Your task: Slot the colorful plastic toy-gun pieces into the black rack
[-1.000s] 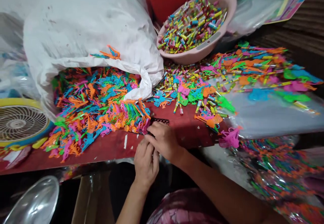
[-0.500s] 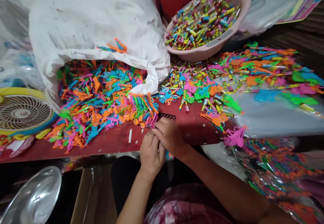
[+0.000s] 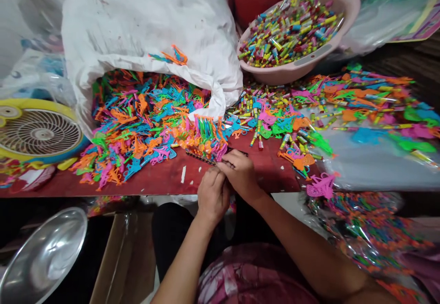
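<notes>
My left hand [image 3: 212, 193] is closed at the red table's front edge, its fingertips pressed together beside my right hand [image 3: 241, 174]. My right hand is closed too, its fingers against the end of a black toothed strip [image 3: 202, 157]. Whatever small thing sits between the fingers of both hands is hidden. Just behind the strip stands a tight row of small plastic toys [image 3: 208, 129] in green, blue, orange and pink, with round orange ends towards me. A loose heap of similar toys [image 3: 137, 111] spreads to the left, spilling from a white sack [image 3: 147, 24].
A pink basin [image 3: 292, 72] of small wrapped colourful tubes stands behind right. Finished-looking toys with tubes [image 3: 364, 95] lie on clear plastic bags [image 3: 371, 166]. A yellow fan [image 3: 41, 134] stands left, a metal bowl [image 3: 44, 258] below it. A cardboard box [image 3: 120, 258] is under the table.
The camera view has shifted, so the scene sits further right and slightly higher. More of the black strip now shows in front of the toy row. My hands stay together at the table edge.
</notes>
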Motion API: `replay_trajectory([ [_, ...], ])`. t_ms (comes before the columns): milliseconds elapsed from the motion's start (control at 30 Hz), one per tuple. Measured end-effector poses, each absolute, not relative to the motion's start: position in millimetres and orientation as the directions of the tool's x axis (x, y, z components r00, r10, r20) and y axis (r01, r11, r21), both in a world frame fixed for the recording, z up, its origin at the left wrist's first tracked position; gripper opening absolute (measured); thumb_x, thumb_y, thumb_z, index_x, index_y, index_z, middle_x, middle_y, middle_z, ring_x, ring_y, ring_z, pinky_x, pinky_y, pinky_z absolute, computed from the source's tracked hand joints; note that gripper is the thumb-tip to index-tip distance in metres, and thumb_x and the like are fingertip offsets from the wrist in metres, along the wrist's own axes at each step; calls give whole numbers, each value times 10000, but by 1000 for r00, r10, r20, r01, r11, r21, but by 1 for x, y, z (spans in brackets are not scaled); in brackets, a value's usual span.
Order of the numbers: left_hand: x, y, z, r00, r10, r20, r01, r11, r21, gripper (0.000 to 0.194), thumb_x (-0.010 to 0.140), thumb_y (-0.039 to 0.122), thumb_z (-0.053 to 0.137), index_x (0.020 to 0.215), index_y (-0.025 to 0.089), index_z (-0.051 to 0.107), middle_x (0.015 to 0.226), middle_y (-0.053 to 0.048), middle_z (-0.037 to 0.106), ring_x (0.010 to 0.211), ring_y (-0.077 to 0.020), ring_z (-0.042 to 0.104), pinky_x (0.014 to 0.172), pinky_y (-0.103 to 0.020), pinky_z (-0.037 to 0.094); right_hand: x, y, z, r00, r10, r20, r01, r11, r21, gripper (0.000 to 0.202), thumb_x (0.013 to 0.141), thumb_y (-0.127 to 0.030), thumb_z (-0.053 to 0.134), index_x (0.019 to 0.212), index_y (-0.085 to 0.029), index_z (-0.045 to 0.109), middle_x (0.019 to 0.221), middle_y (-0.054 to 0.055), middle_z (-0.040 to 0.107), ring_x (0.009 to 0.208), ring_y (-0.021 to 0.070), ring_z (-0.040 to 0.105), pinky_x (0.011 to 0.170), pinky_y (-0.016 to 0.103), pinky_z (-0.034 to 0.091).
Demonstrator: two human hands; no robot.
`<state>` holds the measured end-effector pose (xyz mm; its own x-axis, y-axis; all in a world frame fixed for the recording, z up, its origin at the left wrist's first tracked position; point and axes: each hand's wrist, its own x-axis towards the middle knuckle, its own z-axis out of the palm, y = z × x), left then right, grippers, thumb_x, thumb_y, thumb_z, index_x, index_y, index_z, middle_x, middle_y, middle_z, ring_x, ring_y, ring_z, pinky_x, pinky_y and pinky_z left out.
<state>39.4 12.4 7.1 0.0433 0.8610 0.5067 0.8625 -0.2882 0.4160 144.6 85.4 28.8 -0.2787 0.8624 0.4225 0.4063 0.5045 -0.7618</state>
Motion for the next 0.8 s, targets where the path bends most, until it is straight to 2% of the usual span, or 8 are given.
replay_trajectory([
  [100,37,10,10,60,855,515,817,-339,467,338,915,92,466,1211,187,599,1212,-102,658,1182,-210,578,1024,-383,498,146,92,26,-274,865,421,327,495,-805,179,879,-197,629,701,-212,632,759,3,589,733,146,562,692,263,417],
  [233,33,6,13,-34,781,623,795,-357,490,298,912,67,477,1124,208,633,1108,-77,679,1080,-190,616,969,-375,518,164,114,36,-435,778,453,258,590,-765,149,901,-176,611,762,-187,664,778,8,598,743,139,569,692,257,409],
  [300,34,8,13,-10,778,628,828,-345,441,318,907,65,480,1146,214,627,1117,-79,675,1078,-201,615,974,-394,515,179,130,45,-538,728,425,230,612,-757,121,909,-189,612,812,-179,684,804,12,613,756,139,578,696,254,411],
  [433,48,22,12,100,852,513,913,-283,292,439,918,104,472,1349,179,508,1315,-126,614,1177,-257,578,996,-440,506,201,153,59,-663,670,335,274,633,-724,130,908,-212,624,795,-178,678,798,1,605,727,131,570,671,248,398],
  [567,62,34,11,62,910,409,970,-152,192,437,936,161,470,1373,150,474,1337,-138,596,1131,-290,582,967,-489,500,202,148,53,-630,695,347,355,655,-668,164,932,-206,590,784,-180,655,797,11,604,740,140,571,678,254,401],
  [700,66,37,13,66,907,416,977,-144,160,405,906,162,501,1310,139,510,1294,-129,598,1199,-288,542,1125,-525,385,194,131,37,-528,735,426,413,660,-627,140,947,-186,554,836,-194,640,826,29,616,794,167,578,734,279,429],
  [800,66,41,17,67,906,418,976,-147,162,425,878,147,502,1302,128,507,1284,-135,591,1231,-285,520,1173,-510,335,188,125,29,-435,770,466,399,629,-667,166,953,-189,531,820,-206,629,820,30,610,800,176,585,748,287,445],
])
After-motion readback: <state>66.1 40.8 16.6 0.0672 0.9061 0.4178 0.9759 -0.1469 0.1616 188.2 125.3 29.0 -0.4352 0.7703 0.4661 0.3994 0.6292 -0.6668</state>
